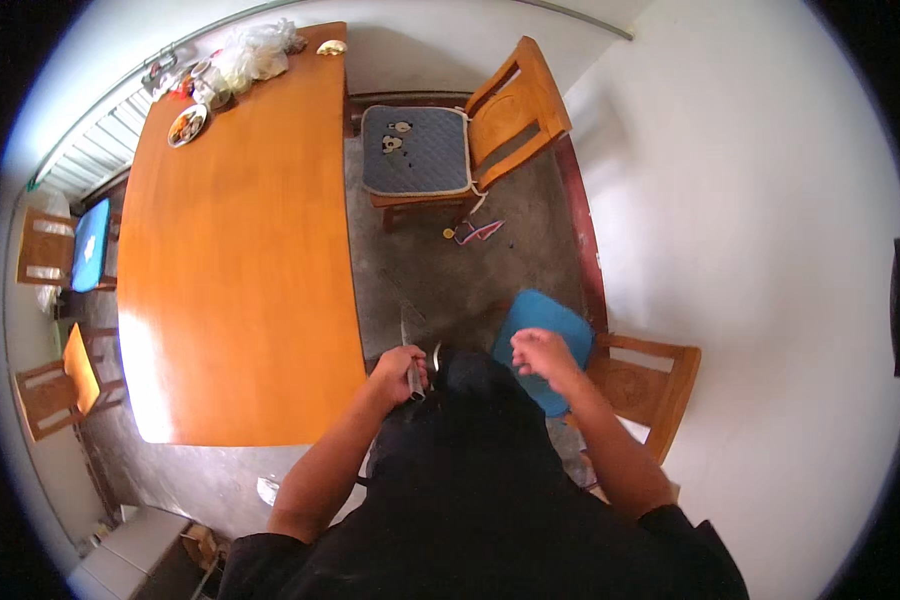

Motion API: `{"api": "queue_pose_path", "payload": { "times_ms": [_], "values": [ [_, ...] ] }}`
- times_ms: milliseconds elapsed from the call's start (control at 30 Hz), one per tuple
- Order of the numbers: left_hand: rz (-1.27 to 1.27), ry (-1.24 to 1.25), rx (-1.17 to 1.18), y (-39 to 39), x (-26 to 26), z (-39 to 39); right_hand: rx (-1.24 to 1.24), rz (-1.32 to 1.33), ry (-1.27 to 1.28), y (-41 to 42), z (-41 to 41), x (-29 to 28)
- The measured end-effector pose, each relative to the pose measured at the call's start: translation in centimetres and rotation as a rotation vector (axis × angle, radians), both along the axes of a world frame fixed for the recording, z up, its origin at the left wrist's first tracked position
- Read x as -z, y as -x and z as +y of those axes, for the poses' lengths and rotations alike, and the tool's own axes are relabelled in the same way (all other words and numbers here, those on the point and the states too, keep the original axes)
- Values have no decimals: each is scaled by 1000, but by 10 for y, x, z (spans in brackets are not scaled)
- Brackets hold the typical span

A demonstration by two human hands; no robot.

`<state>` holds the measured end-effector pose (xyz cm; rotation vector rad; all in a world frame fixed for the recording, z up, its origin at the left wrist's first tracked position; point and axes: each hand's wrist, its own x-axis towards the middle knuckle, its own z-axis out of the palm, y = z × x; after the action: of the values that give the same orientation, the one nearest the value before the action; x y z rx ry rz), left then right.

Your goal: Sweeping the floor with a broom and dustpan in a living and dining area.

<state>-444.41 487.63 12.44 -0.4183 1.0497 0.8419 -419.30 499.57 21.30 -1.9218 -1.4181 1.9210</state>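
Observation:
My left hand (pixel 400 373) is closed around the grey metallic handle of a long thin tool (pixel 415 386), beside the table's near right corner. The tool's far part reaches over the dark floor and is faint, with what looks like a mesh head, possibly a flyswatter. My right hand (pixel 544 352) hangs above the blue seat cushion (pixel 529 315) of a wooden chair (pixel 637 382) on the right. Its fingers are loosely curled and I see nothing in them.
The wooden table (pixel 240 262) carries a plate of food (pixel 188 125) and plastic bags (pixel 262 49) at its far end. Ahead stands a chair with a quilted cushion (pixel 420 154); a medal on a ribbon (pixel 480 232) lies nearby. A white wall (pixel 735 225) bounds the right.

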Motion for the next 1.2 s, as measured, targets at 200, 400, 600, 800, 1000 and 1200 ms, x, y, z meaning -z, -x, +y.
{"api": "queue_pose_path", "payload": {
  "times_ms": [200,400,600,800,1000,1200],
  "values": [
    [-10,13,-122,11,11,36,31,-4,-228,18,226,-6],
    [174,124,-251,8,1,85,-206,-187,-646,82,447,2],
    [213,259,-429,-5,-28,152,-92,-360,-716,102,585,68],
    [221,344,-550,-21,-58,204,-102,-14,-489,103,609,90],
    [138,326,-622,-11,-50,222,-14,-65,-479,99,622,82],
    [128,301,-607,-9,-42,236,48,-73,-435,-4,661,105]
  ]
}}
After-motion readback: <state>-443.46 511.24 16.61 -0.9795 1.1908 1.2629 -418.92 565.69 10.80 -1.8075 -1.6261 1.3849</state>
